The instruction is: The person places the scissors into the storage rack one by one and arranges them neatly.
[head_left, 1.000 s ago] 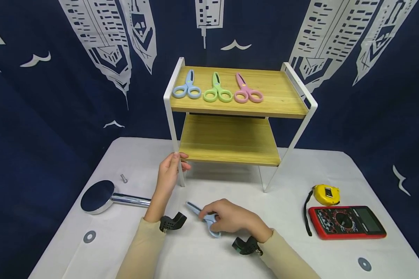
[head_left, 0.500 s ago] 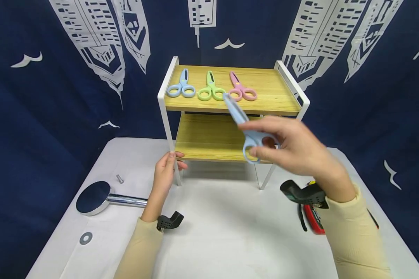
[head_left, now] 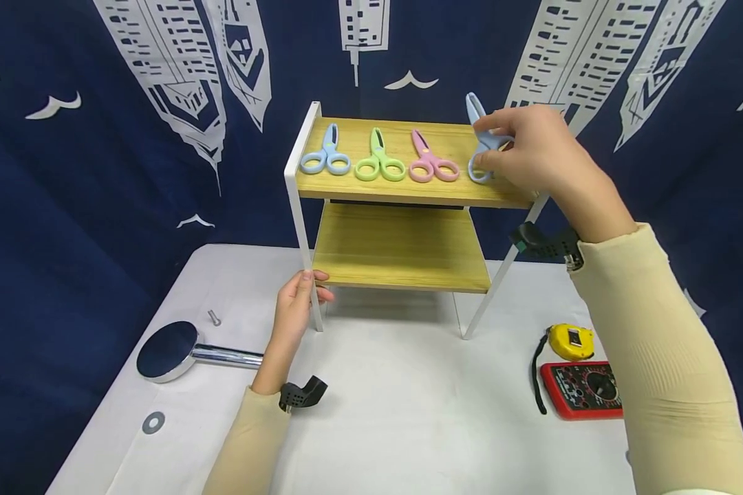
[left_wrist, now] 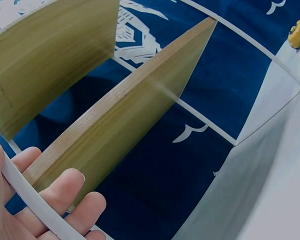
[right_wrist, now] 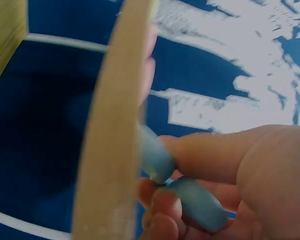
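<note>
At the right end of the shelf rack's top board (head_left: 402, 191), my right hand (head_left: 535, 148) pinches a pair of light blue scissors (head_left: 481, 141) by the handles, blades pointing away. In the right wrist view the scissors' handle loops (right_wrist: 197, 202) show between thumb and fingers beside the board's edge (right_wrist: 112, 130). To their left lie pink scissors (head_left: 432, 165), green scissors (head_left: 379, 165) and another light blue pair (head_left: 326, 159), in a row. My left hand (head_left: 294, 306) grips the rack's white front left leg (head_left: 316, 313); its curled fingers (left_wrist: 85, 210) show in the left wrist view.
A lower board (head_left: 402, 247) spans the rack. On the white table, a chrome shower head (head_left: 170, 350), a bolt (head_left: 214, 317) and a washer (head_left: 153, 422) lie left. A yellow tape measure (head_left: 571, 342) and red multimeter (head_left: 582, 390), partly behind the right sleeve, lie right.
My right hand has lifted the light blue scissors from the table and carried them up and rightward to the top board's right end. The left hand keeps its grip on the leg.
</note>
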`<action>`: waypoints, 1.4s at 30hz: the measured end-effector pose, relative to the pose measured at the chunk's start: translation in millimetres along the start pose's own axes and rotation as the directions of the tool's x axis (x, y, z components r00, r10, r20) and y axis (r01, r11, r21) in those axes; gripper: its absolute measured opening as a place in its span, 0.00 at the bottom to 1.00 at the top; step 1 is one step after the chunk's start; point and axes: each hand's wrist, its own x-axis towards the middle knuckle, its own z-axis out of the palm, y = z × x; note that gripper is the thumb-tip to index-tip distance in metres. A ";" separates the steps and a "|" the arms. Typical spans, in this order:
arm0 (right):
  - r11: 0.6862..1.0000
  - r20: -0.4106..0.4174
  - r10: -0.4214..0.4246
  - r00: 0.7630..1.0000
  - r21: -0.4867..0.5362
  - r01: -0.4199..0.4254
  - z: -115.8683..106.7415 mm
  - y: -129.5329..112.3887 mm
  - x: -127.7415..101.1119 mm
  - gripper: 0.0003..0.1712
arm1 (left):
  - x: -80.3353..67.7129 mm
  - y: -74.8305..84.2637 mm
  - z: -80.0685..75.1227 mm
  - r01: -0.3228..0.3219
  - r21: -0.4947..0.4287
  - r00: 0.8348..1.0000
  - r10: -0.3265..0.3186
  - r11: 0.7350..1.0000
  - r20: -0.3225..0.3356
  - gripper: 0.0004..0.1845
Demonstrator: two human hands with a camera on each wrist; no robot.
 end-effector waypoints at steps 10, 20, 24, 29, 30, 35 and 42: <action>0.934 -0.041 -0.157 0.987 -0.330 0.135 22.9 -7.9 8.1 0.24 | -1.7 1.3 2.9 0.002 -0.023 1.000 -0.002 1.000 0.004 0.24; 0.948 -0.102 -0.160 0.982 -0.294 0.124 29.6 -7.5 6.1 0.23 | -2.1 2.8 1.0 0.003 -0.004 1.000 -0.003 1.000 0.002 0.24; 0.956 -0.107 -0.155 0.982 -0.267 0.122 31.1 -8.0 6.7 0.23 | -2.0 1.9 0.6 0.008 0.001 1.000 -0.008 1.000 -0.003 0.24; 0.957 -0.115 -0.163 0.980 -0.262 0.129 32.0 -7.4 6.4 0.23 | -1.7 1.3 0.4 0.005 -0.001 1.000 -0.005 1.000 -0.006 0.23; 0.956 -0.119 -0.166 0.979 -0.261 0.130 32.2 -7.1 6.2 0.23 | -1.8 1.3 0.5 0.003 -0.001 1.000 -0.003 1.000 -0.005 0.23; 0.962 -0.115 -0.147 0.982 -0.246 0.116 32.2 -6.9 4.9 0.24 | -3.0 1.9 1.4 0.004 0.004 1.000 -0.004 1.000 -0.004 0.23; 0.962 -0.326 -0.272 0.905 -0.124 0.244 35.7 -4.0 -5.3 0.21 | -2.9 2.6 0.9 0.007 0.010 1.000 -0.007 1.000 -0.007 0.23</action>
